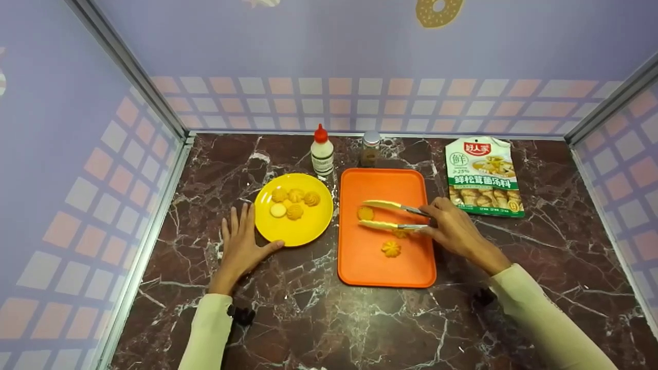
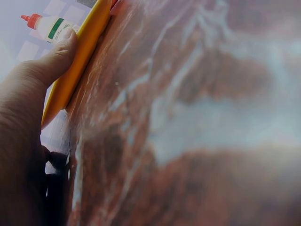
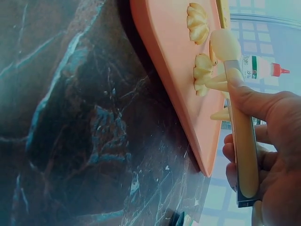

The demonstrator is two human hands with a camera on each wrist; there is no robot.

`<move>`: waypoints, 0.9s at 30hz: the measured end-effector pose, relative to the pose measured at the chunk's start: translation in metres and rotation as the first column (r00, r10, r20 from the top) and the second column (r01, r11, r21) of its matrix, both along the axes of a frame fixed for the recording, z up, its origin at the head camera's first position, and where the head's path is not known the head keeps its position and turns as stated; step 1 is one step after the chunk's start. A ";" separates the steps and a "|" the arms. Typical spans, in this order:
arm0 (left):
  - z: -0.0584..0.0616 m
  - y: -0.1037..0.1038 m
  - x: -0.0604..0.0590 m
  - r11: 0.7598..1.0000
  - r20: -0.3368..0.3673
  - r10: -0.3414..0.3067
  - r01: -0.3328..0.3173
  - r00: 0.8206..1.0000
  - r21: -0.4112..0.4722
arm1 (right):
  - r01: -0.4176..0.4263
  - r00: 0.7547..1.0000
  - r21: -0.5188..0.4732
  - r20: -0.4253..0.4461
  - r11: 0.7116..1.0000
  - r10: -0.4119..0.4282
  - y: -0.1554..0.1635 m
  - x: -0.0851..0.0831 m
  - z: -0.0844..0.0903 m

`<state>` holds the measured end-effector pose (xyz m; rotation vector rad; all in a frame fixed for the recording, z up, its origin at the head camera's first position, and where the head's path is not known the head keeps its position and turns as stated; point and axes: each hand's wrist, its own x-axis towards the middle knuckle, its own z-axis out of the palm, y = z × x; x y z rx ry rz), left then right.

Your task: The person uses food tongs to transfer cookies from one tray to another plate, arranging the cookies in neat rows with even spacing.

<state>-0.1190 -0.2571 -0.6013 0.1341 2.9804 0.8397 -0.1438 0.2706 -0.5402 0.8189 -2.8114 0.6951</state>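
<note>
Item: tongs [image 1: 393, 216], yellow, gripped at the handle end in my right hand [image 1: 452, 228]. Long axis lies left-right over the orange tray [image 1: 411, 267]; tips point left, apart around a cookie [image 1: 365, 213]. My left hand [image 1: 241, 246] lies flat on the marble counter [image 1: 318, 318], thumb touching the yellow plate [image 1: 303, 231]. Packet [image 1: 483, 177]: Chinese print, "25%" legible.
</note>
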 end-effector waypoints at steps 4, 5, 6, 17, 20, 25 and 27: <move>0.001 0.001 0.000 1.000 -0.006 0.000 0.000 1.000 0.000 | -0.003 1.000 0.002 -0.002 1.000 0.003 0.000 0.000 0.000; 0.001 0.001 0.000 1.000 -0.005 -0.001 0.001 1.000 0.000 | -0.004 1.000 0.005 0.000 1.000 0.004 0.000 0.000 0.000; 0.001 0.001 0.000 1.000 -0.004 -0.001 0.001 1.000 0.001 | -0.006 1.000 0.008 0.002 1.000 0.006 -0.001 0.000 0.000; 0.001 0.001 0.000 1.000 -0.002 0.004 -0.004 1.000 -0.018 | 0.001 0.999 0.028 0.046 1.000 -0.002 -0.004 -0.001 0.006; 0.001 0.001 0.000 1.000 -0.002 0.001 -0.001 1.000 -0.018 | -0.002 0.999 0.030 0.043 1.000 0.001 -0.004 -0.001 0.005; 0.000 0.000 -0.001 1.000 -0.005 0.003 -0.003 1.000 -0.014 | -0.023 1.000 0.028 0.006 0.999 0.023 -0.005 -0.001 0.003; 0.000 0.000 0.000 1.000 -0.010 0.002 -0.002 1.000 -0.013 | -0.029 1.000 0.022 -0.012 0.999 0.029 -0.005 0.000 0.002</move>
